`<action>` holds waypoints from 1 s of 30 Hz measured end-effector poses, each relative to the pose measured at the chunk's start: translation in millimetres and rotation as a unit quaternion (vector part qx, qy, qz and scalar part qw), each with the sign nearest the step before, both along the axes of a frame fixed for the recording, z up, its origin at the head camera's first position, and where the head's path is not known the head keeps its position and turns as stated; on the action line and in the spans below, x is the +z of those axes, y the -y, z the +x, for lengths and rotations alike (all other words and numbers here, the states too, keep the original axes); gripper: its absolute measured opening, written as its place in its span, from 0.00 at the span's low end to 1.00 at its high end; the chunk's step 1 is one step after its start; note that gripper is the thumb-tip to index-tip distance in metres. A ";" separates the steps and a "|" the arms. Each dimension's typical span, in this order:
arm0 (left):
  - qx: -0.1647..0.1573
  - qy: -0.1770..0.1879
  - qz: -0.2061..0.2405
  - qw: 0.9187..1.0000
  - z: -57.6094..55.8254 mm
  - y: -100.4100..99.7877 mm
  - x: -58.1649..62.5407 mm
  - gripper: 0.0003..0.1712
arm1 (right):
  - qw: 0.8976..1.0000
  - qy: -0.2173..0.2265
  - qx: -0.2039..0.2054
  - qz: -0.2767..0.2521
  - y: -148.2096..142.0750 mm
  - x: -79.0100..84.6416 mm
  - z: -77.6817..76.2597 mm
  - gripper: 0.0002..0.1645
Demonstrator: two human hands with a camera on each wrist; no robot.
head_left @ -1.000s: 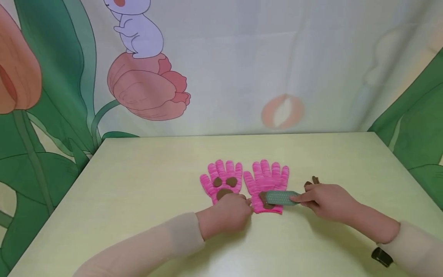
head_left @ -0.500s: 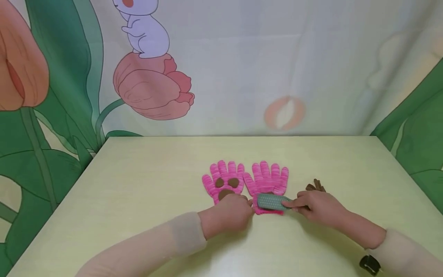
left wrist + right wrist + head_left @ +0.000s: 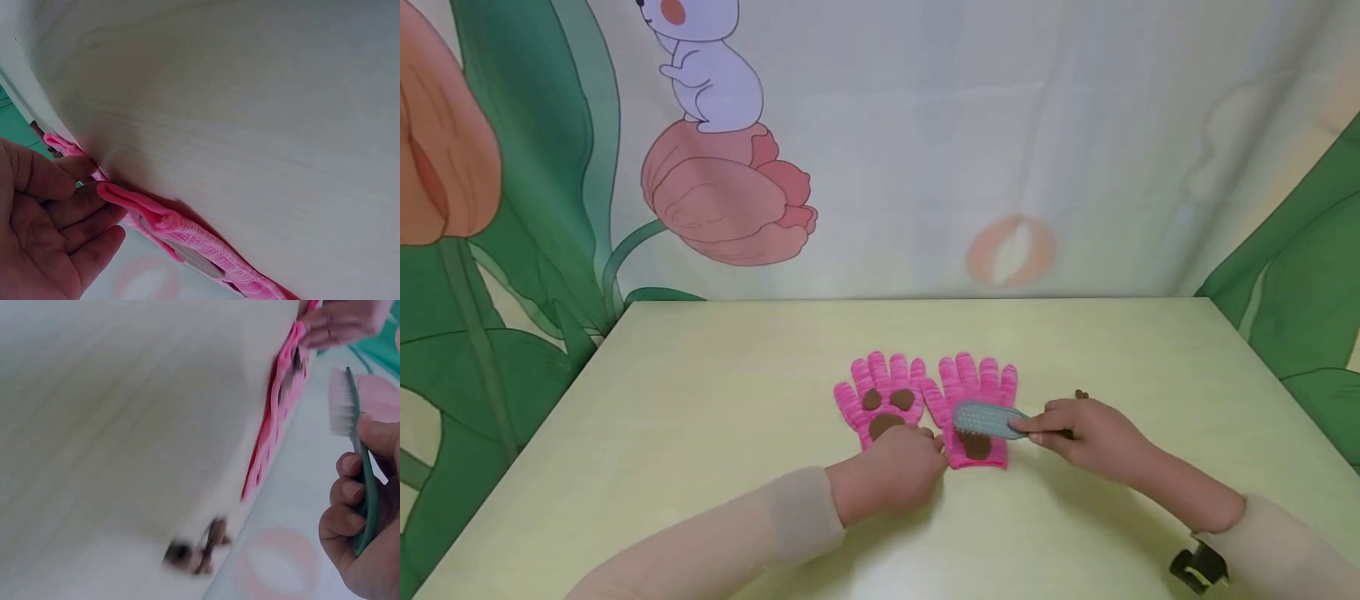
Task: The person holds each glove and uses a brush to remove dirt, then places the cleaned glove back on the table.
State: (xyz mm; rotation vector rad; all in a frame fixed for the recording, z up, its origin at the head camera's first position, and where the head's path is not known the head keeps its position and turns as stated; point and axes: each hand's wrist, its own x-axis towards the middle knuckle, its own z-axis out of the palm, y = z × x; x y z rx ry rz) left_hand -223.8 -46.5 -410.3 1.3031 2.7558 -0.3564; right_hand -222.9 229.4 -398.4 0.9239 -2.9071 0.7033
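Note:
Two pink knitted gloves lie side by side, fingers pointing away. Brown patches mark the left glove (image 3: 880,396) and the lower part of the right glove (image 3: 970,379). My left hand (image 3: 898,468) lies over the left glove's cuff, its fingertips touching the right glove's cuff edge. In the left wrist view, its fingers (image 3: 94,222) are loosely bent beside a pink cuff (image 3: 140,203). With fingers wrapped round the handle, my right hand (image 3: 1093,435) holds a green brush (image 3: 985,419) over the right glove. Pale bristles (image 3: 340,403) show in the right wrist view.
Small brown pieces (image 3: 200,553), blurred, lie on the pale table (image 3: 715,375) right of the gloves, mostly behind my right hand in the head view. A printed curtain (image 3: 887,167) hangs behind the table's back edge. A black band (image 3: 1198,568) sits at my right sleeve.
The brush moved down toward the right glove's cuff, then back up toward its fingers, uncovering the brown patch. My left hand has stayed at the cuffs.

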 end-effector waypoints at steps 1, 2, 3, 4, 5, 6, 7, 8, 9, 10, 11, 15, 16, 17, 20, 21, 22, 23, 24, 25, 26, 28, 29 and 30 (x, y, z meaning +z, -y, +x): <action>-0.001 -0.002 0.000 1.000 -0.6 -0.6 -0.1 0.06 | 1.000 -0.003 0.001 0.008 4.5 -1.2 -1.7 0.19; -0.001 -0.004 -0.001 1.000 -1.1 -1.4 -0.2 0.05 | 1.000 -0.001 0.008 0.015 8.1 -3.3 -3.6 0.19; 0.000 -0.005 -0.002 1.000 -1.4 -2.3 -0.5 0.05 | 1.000 0.005 0.014 0.022 10.0 -5.6 -5.1 0.19; 0.002 -0.004 -0.004 1.000 -1.3 -3.3 -0.1 0.05 | 0.999 0.006 0.015 0.034 10.5 -8.1 -6.0 0.19; 0.004 -0.001 -0.007 1.000 -1.3 -4.2 -0.1 0.05 | 0.999 0.008 0.016 0.044 9.5 -10.4 -6.5 0.20; 0.005 0.001 -0.010 1.000 -1.1 -5.0 0.9 0.05 | 0.998 0.016 0.019 0.049 7.2 -11.4 -6.6 0.20; 0.007 0.002 -0.013 1.000 -0.7 -5.7 2.0 0.06 | 0.998 0.021 0.022 0.051 4.1 -12.0 -6.5 0.20; 0.008 -0.001 -0.016 1.000 -0.5 -6.0 2.6 0.06 | 0.998 0.023 0.026 0.048 0.3 -12.2 -6.7 0.20; 0.010 -0.001 -0.016 1.000 -0.5 -6.3 3.3 0.07 | 0.998 0.020 0.025 0.050 -3.5 -11.6 -6.5 0.20; 0.011 -0.002 -0.016 1.000 -0.9 -6.3 3.8 0.08 | 0.998 0.022 0.024 0.050 -7.1 -10.6 -6.6 0.20; 0.012 -0.003 -0.016 1.000 -1.3 -6.2 3.9 0.08 | 0.998 0.026 0.025 0.049 -10.5 -9.7 -7.1 0.19; 0.015 -0.007 -0.016 1.000 -1.9 -6.4 3.7 0.09 | 0.998 0.039 0.016 0.049 -24.7 -8.0 -6.0 0.19; 0.017 -0.007 -0.018 1.000 -1.9 -6.6 3.8 0.09 | 0.998 0.045 0.015 0.046 -28.1 -8.0 -5.6 0.19; 0.018 -0.006 -0.020 1.000 -2.0 -6.7 3.9 0.08 | 0.998 0.050 0.016 0.044 -31.3 -8.0 -5.0 0.19; 0.021 -0.004 -0.028 0.999 -2.5 -7.1 4.2 0.08 | 0.998 0.056 0.020 0.031 -37.4 -6.4 -3.5 0.19; 0.021 -0.003 -0.030 0.999 -2.6 -7.2 4.3 0.08 | 0.998 0.054 0.022 0.022 -37.2 -4.9 -3.4 0.19; 0.021 -0.002 -0.032 0.999 -2.7 -7.4 4.6 0.08 | 0.998 0.047 0.025 0.016 -36.3 -3.3 -3.6 0.19; 0.020 0.000 -0.033 0.999 -2.8 -7.5 4.6 0.08 | 0.999 0.036 0.027 0.014 -34.3 -1.6 -3.9 0.19; 0.019 0.002 -0.033 0.999 -2.8 -7.7 4.6 0.08 | 0.999 0.027 0.028 0.010 -31.0 0.1 -4.6 0.19; 0.019 0.005 -0.033 0.999 -2.6 -7.9 4.6 0.08 | 0.999 0.018 0.031 0.006 -26.7 1.9 -5.4 0.19; 0.019 0.008 -0.031 0.999 -2.5 -8.1 4.4 0.08 | 0.999 0.009 0.034 0.003 -21.4 3.1 -6.5 0.19; 0.017 0.007 -0.027 0.999 -2.2 -8.7 3.8 0.09 | 0.999 0.002 0.039 0.005 -9.9 3.3 -8.6 0.19; 0.014 0.005 -0.024 1.000 -2.1 -9.0 3.2 0.09 | 0.999 0.001 0.038 0.013 -4.5 2.7 -9.2 0.19; 0.011 0.002 -0.022 1.000 -1.9 -9.5 2.9 0.10 | 0.999 0.003 0.037 0.020 -0.2 1.6 -9.5 0.20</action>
